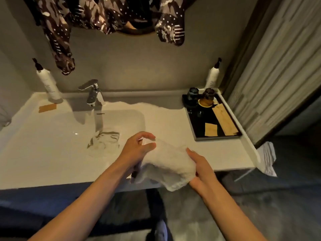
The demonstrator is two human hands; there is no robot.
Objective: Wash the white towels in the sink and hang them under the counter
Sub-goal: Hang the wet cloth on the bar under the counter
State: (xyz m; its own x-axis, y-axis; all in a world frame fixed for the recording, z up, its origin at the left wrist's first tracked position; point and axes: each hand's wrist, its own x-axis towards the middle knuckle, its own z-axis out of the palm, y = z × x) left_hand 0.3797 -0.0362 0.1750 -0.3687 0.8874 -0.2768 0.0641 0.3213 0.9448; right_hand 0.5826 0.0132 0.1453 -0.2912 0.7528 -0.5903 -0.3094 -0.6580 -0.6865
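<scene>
A white towel [169, 160] is bunched between my two hands over the counter's front edge, right of the sink basin [57, 136]. My left hand [139, 148] grips its left end, thumb and fingers curled over the top. My right hand [201, 169] clasps its right end from the side and below. The chrome tap [93, 94] runs water onto the drain [104, 140]. Another white towel [266, 158] hangs off the counter's right end.
A black tray [199, 134] with dark cups and paper packets sits at the counter's back right. Pump bottles stand at the back left [48, 84] and back right [212, 76]. A patterned cloth [59, 32] hangs above. A ribbed wall [278, 66] closes the right side.
</scene>
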